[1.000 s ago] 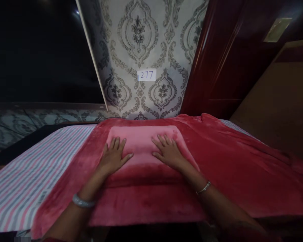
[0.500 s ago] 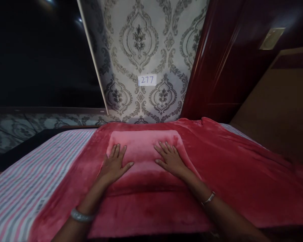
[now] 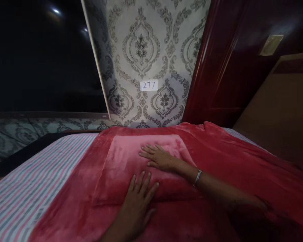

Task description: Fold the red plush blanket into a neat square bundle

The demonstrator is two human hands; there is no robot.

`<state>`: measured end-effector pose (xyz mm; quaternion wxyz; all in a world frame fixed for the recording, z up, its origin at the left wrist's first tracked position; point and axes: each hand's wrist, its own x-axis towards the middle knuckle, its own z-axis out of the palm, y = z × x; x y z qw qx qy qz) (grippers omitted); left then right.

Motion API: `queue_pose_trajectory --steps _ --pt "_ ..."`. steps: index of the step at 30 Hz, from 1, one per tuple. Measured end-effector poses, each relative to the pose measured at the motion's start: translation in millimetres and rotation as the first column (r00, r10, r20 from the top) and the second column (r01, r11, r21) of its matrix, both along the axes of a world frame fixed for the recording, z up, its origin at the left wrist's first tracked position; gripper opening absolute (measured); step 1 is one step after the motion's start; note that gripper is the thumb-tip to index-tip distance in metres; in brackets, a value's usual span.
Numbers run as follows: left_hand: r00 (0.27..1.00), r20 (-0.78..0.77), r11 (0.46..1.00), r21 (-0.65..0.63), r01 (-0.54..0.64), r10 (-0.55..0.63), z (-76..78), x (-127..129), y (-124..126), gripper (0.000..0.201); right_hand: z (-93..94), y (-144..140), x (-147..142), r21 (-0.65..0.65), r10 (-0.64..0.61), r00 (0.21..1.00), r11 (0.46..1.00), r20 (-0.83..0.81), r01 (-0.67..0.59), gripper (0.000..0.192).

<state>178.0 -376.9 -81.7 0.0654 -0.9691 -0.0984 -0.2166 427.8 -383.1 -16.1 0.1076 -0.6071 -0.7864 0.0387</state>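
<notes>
Red plush blanket (image 3: 232,164) spread beneath and around the folded pink plush panel (image 3: 130,158), with a striped sheet (image 3: 55,161) showing to the panel's left. The right hand (image 3: 160,158) lies palm down on the panel's upper face and the left hand (image 3: 136,198) is over its near edge, both with fingers spread and nothing gripped. The panel should handle as light, soft, limp and hardly fragile, its nap perhaps slightly slippery, best held at the two near corners with palms under the fold.

Handwritten "277" on white paper label (image 3: 148,85), on patterned wallpaper (image 3: 141,50).
</notes>
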Motion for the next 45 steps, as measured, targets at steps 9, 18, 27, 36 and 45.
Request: queue_pose_trajectory --steps 9,18,27,36,45 --pt "1.000 0.004 0.998 0.059 0.020 -0.021 -11.1 -0.6 8.4 0.086 -10.4 50.7 53.6 -0.059 -0.312 0.948 0.947 0.066 0.316 0.061" --pt "1.000 0.016 1.000 -0.015 -0.006 0.006 -5.4 0.3 0.1 0.084 -21.5 47.7 51.9 -0.025 -0.317 0.946 0.947 0.062 0.319 0.060" --pt "0.969 0.217 0.982 0.116 -0.146 0.118 18.0 -31.0 12.1 0.062 12.4 52.5 5.4 -0.054 -0.176 0.984 0.983 0.031 0.178 0.060" --pt "0.939 0.260 0.973 -0.016 -0.229 0.225 -27.7 -39.5 17.3 0.072 -6.5 96.7 -33.9 -0.028 0.126 0.990 0.992 0.069 -0.124 0.061" --pt "0.930 0.265 0.965 -0.008 -0.261 0.254 -40.3 -36.3 22.7 0.074 -26.9 136.1 5.8 -0.097 -0.137 0.991 0.986 0.004 0.137 0.066"
